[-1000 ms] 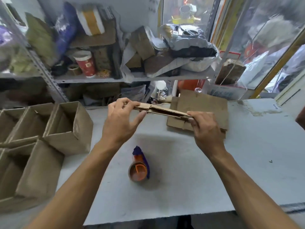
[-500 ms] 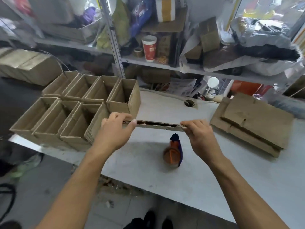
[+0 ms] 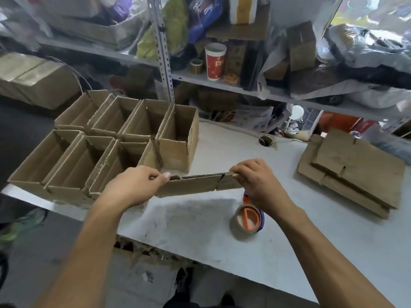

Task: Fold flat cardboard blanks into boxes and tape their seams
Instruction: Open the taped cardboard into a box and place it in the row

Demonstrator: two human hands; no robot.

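A flat cardboard blank (image 3: 195, 184) hangs above the white table (image 3: 200, 227), held between both hands. My left hand (image 3: 135, 185) grips its left end with curled fingers. Its right end is pinched by my right hand (image 3: 258, 182). The blank shows its top edge and front face, slightly parted along the top. A roll of brown tape on an orange and blue dispenser (image 3: 246, 222) lies on the table just below my right hand. A stack of flat blanks (image 3: 355, 174) lies at the right.
Several open folded boxes (image 3: 106, 150) stand packed together on the table's left end. Cluttered metal shelves (image 3: 222, 81) rise behind the table, with a red paper cup (image 3: 214, 62) on them. The table's front edge runs diagonally, with floor and debris below.
The view has swung left from the blank stack toward the folded boxes. Both hands carried the blank left and tilted it, so its front face now shows.
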